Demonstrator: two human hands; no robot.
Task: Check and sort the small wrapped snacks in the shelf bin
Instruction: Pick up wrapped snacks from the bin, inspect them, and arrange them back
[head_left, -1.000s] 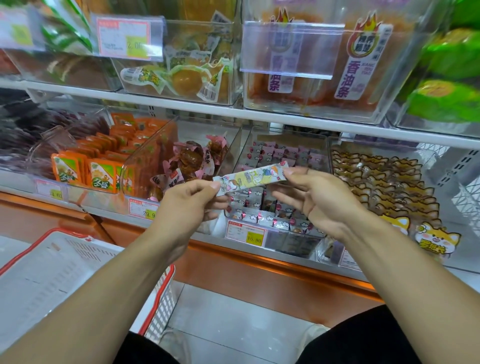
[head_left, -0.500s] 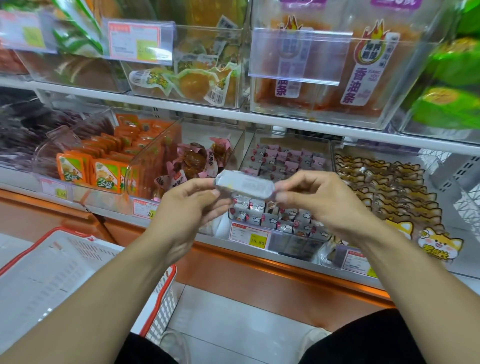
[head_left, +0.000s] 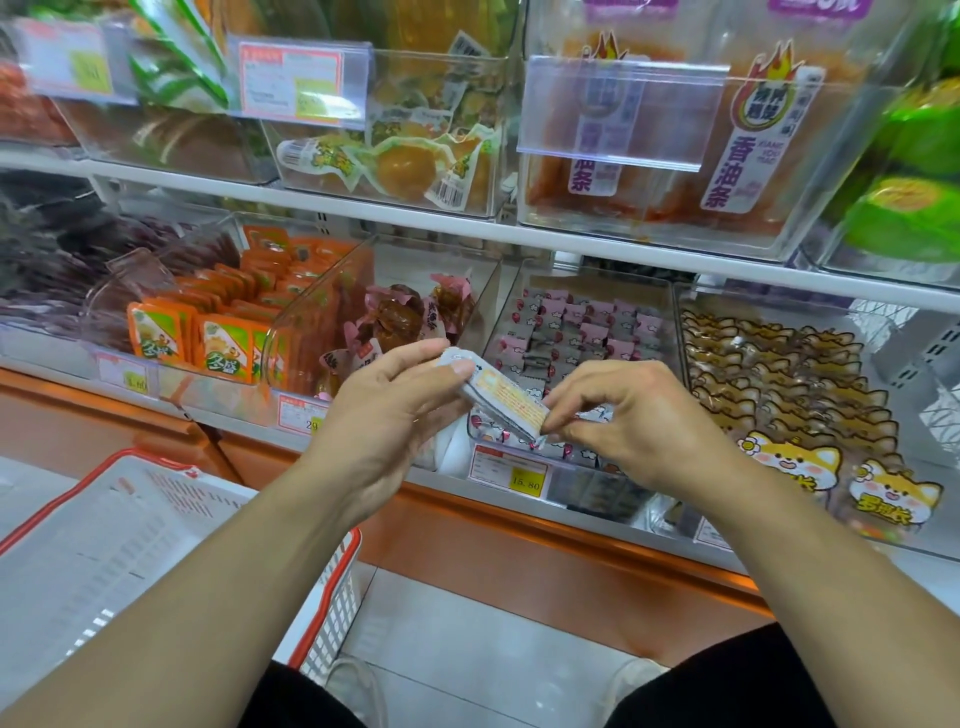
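A: Hands, where are they?

B: The left hand (head_left: 387, 410) and the right hand (head_left: 631, 415) pinch the two ends of a long white wrapped snack with a yellow printed panel (head_left: 501, 400), in front of the clear plastic shelf bin of small pink and grey wrapped snacks (head_left: 582, 332).

A: Any readable writing?

B: The white and yellow price tag (head_left: 511, 470) under the bin shows 15.80. The orange packets (head_left: 218, 348) to the left read 多盛.
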